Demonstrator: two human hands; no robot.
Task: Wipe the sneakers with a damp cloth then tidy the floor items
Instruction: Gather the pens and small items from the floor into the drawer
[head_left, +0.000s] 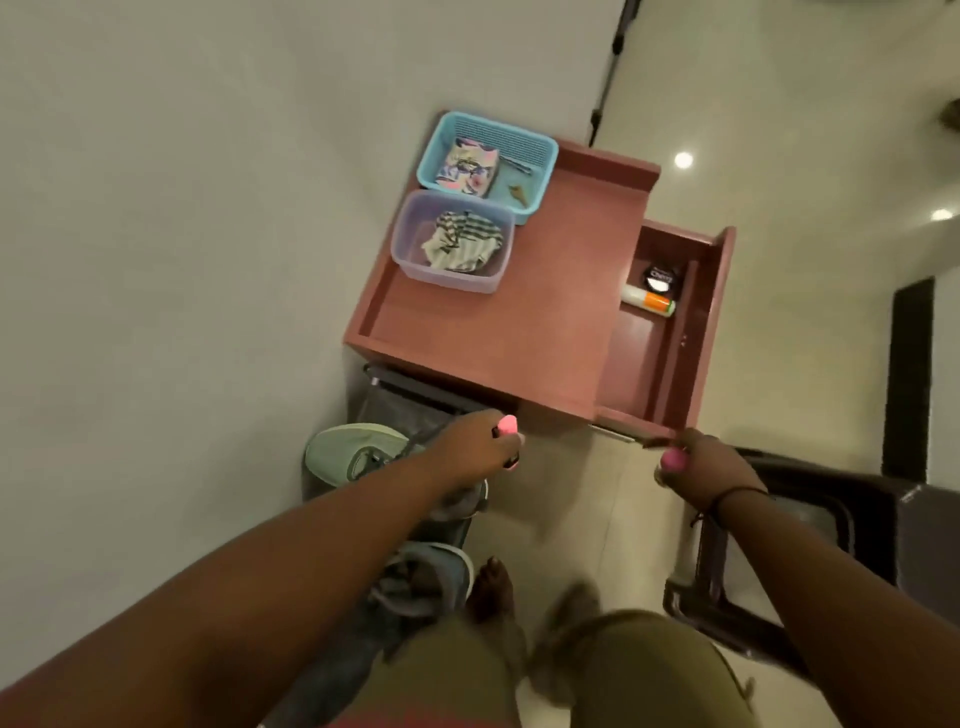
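Left hand (475, 441): curled around a small dark object, identity unclear.
Right hand (701, 462): fingers gripping the open drawer (670, 332) front.

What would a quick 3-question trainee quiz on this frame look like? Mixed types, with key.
1. True or false: the drawer of the reddish cabinet is shut.
2. Which container holds the striped cloth? A) blue basket B) clear tub C) drawer
3. Fill in: the right hand is at the drawer's front ____.

Key:
1. False; it stands open, a white-and-orange tube and a dark round tin inside.
2. B
3. edge; the left hand holds a small pink thing above the green sneaker.
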